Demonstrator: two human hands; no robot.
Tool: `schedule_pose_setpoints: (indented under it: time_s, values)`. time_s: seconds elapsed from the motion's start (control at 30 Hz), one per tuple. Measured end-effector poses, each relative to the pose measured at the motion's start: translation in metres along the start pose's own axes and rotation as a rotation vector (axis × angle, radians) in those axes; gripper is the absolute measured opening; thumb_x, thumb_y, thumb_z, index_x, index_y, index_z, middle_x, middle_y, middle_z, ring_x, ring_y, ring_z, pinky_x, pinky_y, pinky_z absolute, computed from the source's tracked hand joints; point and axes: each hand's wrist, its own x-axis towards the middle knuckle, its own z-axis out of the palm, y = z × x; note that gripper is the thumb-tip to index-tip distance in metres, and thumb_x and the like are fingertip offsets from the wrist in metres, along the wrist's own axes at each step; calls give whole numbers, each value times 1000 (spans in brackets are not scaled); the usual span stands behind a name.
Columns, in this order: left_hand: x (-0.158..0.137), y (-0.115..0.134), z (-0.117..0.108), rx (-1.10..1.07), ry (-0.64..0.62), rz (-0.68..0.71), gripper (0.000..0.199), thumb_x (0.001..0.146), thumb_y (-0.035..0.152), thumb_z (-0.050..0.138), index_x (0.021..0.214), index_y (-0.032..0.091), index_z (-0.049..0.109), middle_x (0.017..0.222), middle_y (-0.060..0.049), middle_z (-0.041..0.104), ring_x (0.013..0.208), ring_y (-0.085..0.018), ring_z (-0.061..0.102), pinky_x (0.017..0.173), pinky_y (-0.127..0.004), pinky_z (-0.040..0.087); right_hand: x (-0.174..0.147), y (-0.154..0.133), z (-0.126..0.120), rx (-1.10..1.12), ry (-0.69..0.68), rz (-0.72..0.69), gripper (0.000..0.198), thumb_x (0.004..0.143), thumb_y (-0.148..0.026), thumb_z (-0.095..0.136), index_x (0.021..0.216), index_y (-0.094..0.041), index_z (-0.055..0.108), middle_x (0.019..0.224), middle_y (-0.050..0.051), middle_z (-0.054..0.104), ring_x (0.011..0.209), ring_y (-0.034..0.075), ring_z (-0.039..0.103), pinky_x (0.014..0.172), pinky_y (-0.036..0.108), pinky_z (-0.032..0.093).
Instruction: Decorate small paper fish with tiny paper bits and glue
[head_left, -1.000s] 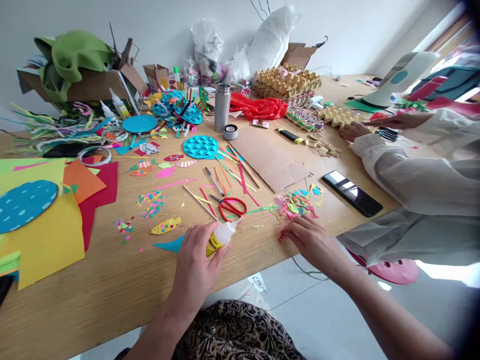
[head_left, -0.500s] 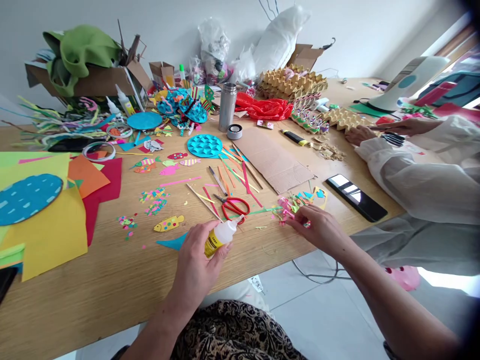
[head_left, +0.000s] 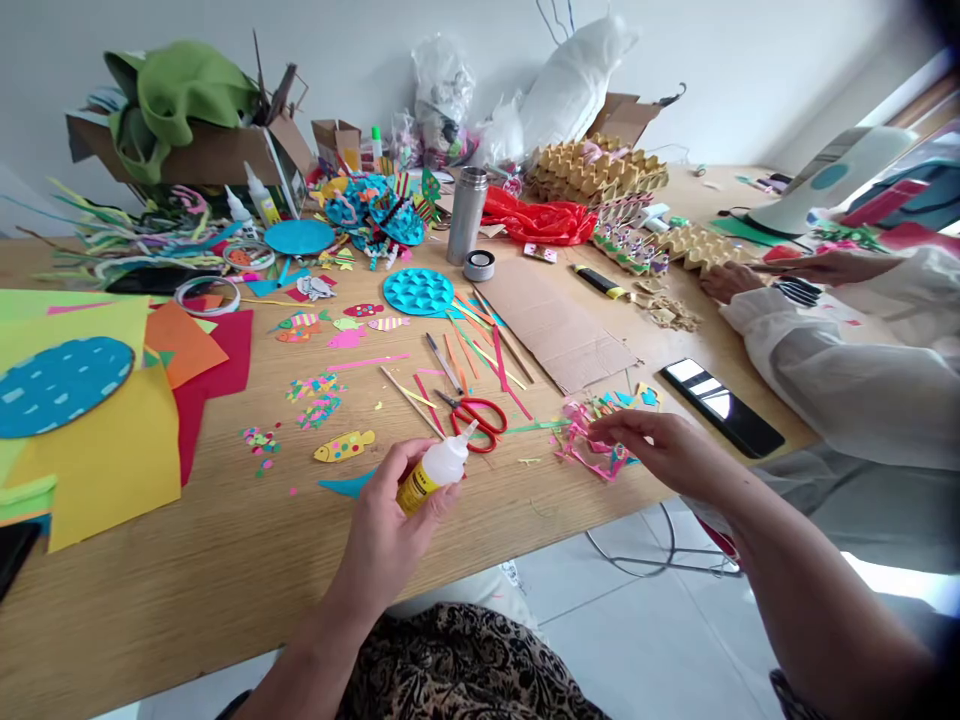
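Note:
My left hand (head_left: 397, 510) is wrapped around a glue bottle (head_left: 433, 473) with a yellow label and white nozzle, tilted up and to the right above the table. My right hand (head_left: 652, 437) reaches over a heap of pink paper scraps (head_left: 592, 460); its fingers are stretched out and nothing shows in them. Red-handled scissors (head_left: 480, 418) lie beyond the bottle. Left of the bottle are a yellow paper fish (head_left: 343, 446) and a blue paper piece (head_left: 349, 486), partly behind my left hand.
A cardboard sheet (head_left: 559, 325), black phone (head_left: 721, 405) and steel flask (head_left: 467, 215) are on the table (head_left: 247, 580). Small paper fish, confetti and coloured strips lie mid-table, coloured sheets (head_left: 112, 470) at left. Another person's hands (head_left: 731, 280) work at the right.
My right hand has drawn slightly up and right off the pink scraps, uncovering more of them. My left hand has moved the glue bottle slightly left. The view has shifted a little.

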Motion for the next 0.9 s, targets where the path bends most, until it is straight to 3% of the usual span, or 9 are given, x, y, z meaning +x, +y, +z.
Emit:
schedule_pose_setpoints:
  time_s: [0.13,0.23,0.37,0.47,0.63,0.73,0.9]
  values:
    - [0,0,-4,-98,-8,-68,31,83,35,68,109,23,57,101,-2,65,93,-16,60,82,-23,47,3,-2,-3,-12,37,-1,42,87,-54,46,92,-22,72,90,8,76,83,22,69,74,36,53]
    - [0,-1,-7,-171,12,-114,33,81,37,71,108,22,58,101,-2,65,92,-16,59,81,-23,46,8,1,1,-183,242,3,47,83,-65,50,76,-22,69,80,8,72,72,22,64,66,36,49]
    - [1,-4,-10,-362,32,-195,36,79,40,73,106,21,59,96,-2,65,87,-15,58,77,-23,45,15,6,11,-369,449,-130,54,76,-75,51,64,-23,62,80,10,66,79,26,58,72,41,47]
    - [2,-5,-13,-472,65,-251,39,77,41,75,106,21,60,92,-2,65,84,-14,57,73,-21,45,18,6,14,-305,410,-130,49,83,-68,48,75,-23,66,85,10,67,79,25,59,72,40,47]
    - [3,-4,-16,-521,81,-285,40,74,41,77,106,22,62,90,-1,66,81,-14,56,71,-21,44,17,2,14,91,216,-16,40,86,-52,53,109,-21,63,98,10,72,87,22,67,72,33,52]
    - [3,-3,-19,-533,81,-292,40,72,42,78,104,22,63,90,-2,67,81,-14,57,71,-22,44,19,-1,14,149,219,-13,38,86,-48,52,108,-20,64,94,10,72,86,22,67,72,33,52]
    - [1,-4,-34,-563,123,-331,42,70,42,80,103,21,64,90,-3,67,80,-15,59,71,-23,45,23,-7,18,-29,267,14,30,86,-38,46,94,-19,68,77,8,70,75,22,66,65,34,51]
